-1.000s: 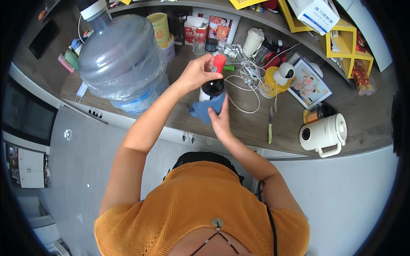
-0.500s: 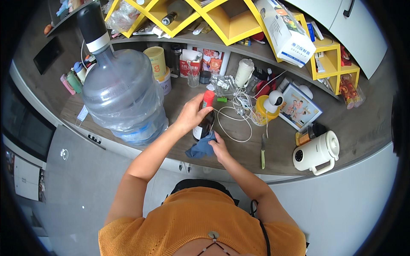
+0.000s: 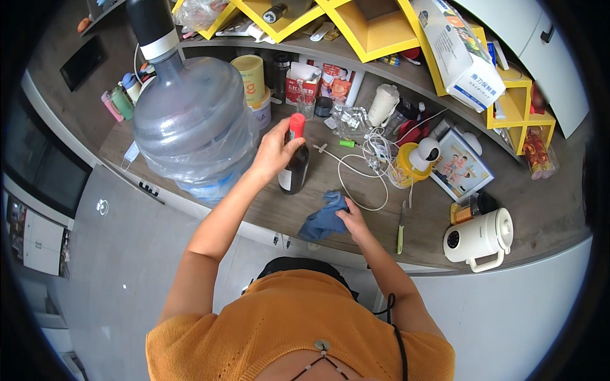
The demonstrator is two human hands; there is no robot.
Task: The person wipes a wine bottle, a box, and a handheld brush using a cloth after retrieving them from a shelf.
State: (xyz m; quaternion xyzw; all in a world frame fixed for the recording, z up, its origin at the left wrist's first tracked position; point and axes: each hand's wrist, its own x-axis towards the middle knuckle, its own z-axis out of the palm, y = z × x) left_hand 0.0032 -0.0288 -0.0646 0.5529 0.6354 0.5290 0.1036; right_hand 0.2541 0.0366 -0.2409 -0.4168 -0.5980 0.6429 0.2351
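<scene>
The dark bottle (image 3: 298, 167) has a red top (image 3: 297, 120) and whitish label (image 3: 286, 180).

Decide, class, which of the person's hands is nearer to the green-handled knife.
Right. The right hand, gripping the blue cloth, is just left of the green-handled knife; the left hand is farther left, at the neck of the dark bottle.

Upper left: big water jug (image 3: 190, 105) with black pump (image 3: 149, 25), plastic film (image 3: 213, 155) around lower part. Upper centre: yellow tub (image 3: 250, 77), red-and-white box (image 3: 301, 87). Upper right: yellow shelf cubes (image 3: 386, 46), white carton (image 3: 459, 60). Right of centre: tangled white cable (image 3: 380, 151), small white camera (image 3: 423, 153), photo frame (image 3: 462, 164). Right, below mid-height: green-handled knife (image 3: 400, 236), cream kettle (image 3: 478, 239).
</scene>
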